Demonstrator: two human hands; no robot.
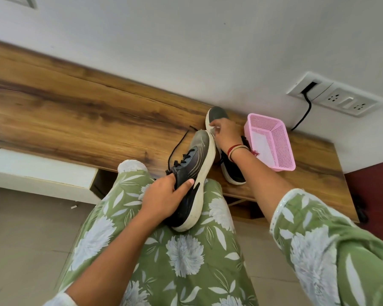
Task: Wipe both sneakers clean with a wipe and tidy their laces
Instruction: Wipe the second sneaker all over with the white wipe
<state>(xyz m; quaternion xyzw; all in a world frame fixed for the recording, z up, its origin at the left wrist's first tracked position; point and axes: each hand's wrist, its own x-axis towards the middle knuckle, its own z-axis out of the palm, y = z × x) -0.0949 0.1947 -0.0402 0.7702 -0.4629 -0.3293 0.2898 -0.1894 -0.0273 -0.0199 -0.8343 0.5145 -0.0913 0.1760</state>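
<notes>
On lap: sneaker [194, 171] in left hand [164, 199] | wipe [211, 129] in right hand [226, 135]

Green floral sleeve [323, 239] w/ white trim; red thread bangles [236, 149] on wrist

Your tabletop [75, 111] is grainy, satin-finished wood; the pink basket [282, 140] is perforated plastic; the held sneaker [198, 155] has a matt upper and a scuffed sole.

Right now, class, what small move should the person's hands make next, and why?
Probably draw the white wipe along the white sole rim of the dark lace-up sneaker that the left hand grips: the right hand pinches the wipe at its toe, and the rim looks marked near the heel.
</notes>
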